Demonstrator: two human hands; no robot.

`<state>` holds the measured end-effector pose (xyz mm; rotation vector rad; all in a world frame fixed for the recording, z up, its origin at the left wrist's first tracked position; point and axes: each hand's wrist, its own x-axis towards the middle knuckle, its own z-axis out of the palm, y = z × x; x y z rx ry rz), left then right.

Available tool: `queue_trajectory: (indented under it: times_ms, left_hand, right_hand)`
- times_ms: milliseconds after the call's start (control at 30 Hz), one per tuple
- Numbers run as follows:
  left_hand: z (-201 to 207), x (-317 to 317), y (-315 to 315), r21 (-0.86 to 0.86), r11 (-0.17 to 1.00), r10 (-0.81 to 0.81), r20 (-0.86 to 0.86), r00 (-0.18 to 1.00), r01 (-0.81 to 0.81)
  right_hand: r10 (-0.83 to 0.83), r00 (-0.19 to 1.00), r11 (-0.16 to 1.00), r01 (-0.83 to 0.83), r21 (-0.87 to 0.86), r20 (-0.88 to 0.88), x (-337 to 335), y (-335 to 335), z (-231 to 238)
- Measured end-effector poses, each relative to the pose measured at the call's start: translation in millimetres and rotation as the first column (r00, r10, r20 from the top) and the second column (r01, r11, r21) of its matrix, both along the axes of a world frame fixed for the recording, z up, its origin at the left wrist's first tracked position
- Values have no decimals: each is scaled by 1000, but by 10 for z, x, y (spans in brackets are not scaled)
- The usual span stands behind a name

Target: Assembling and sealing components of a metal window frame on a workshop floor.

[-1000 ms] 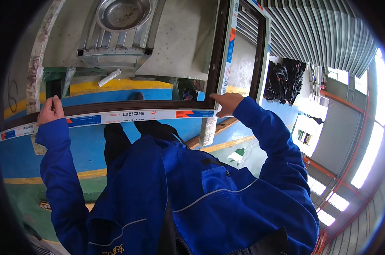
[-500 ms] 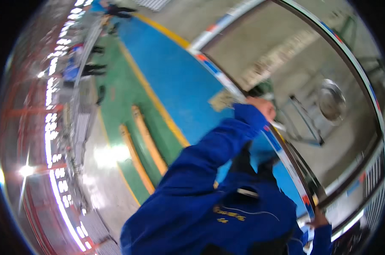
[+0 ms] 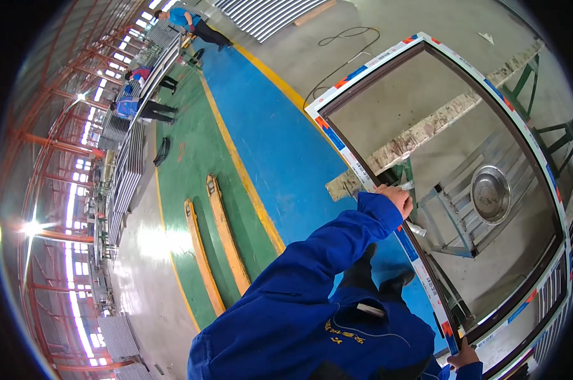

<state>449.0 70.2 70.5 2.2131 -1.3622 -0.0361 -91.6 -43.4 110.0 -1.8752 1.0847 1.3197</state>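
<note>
The left hand (image 3: 397, 199) is curled over the near long side of a large window frame (image 3: 423, 272), about midway along it; the right hand (image 3: 467, 358), small and dim at the lower edge, grips the same side close to where the crossbar (image 3: 516, 315) meets it, its far fingers hidden. The frame, dark inside and covered with white, red and blue printed film outside, lies level or nearly so in front of the person, over a stained beam (image 3: 425, 130) that runs beneath it and juts out past its near side; whether the two touch cannot be told. The openings look unglazed, so the frame is probably stiff and moderately light, though awkward in its breadth and liable to twist if raised by one side alone; the film may slip under bare fingers. Wide-set holds near the corners or the crossbar joint seem soundest. Through the frame's larger opening appear a metal stool (image 3: 456, 223) and a round basin (image 3: 491, 193) upon it. To the left of the frame run a blue lane (image 3: 274, 139) and, farther off, two orange forks (image 3: 224, 225); well beyond it, at upper left, stand co-workers (image 3: 129, 106).
</note>
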Motion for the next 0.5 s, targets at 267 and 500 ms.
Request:
queue_trajectory:
  times_ms: [267,500]
  left_hand:
    - [-367,3,2,485,847,-455,449,769,217]
    - [-164,289,59,299,953,58,-66,996,-36]
  right_hand:
    - [-52,921,998,36,47,386,-487,-65,-28]
    - [20,990,998,-27,49,137,585,-202,327]
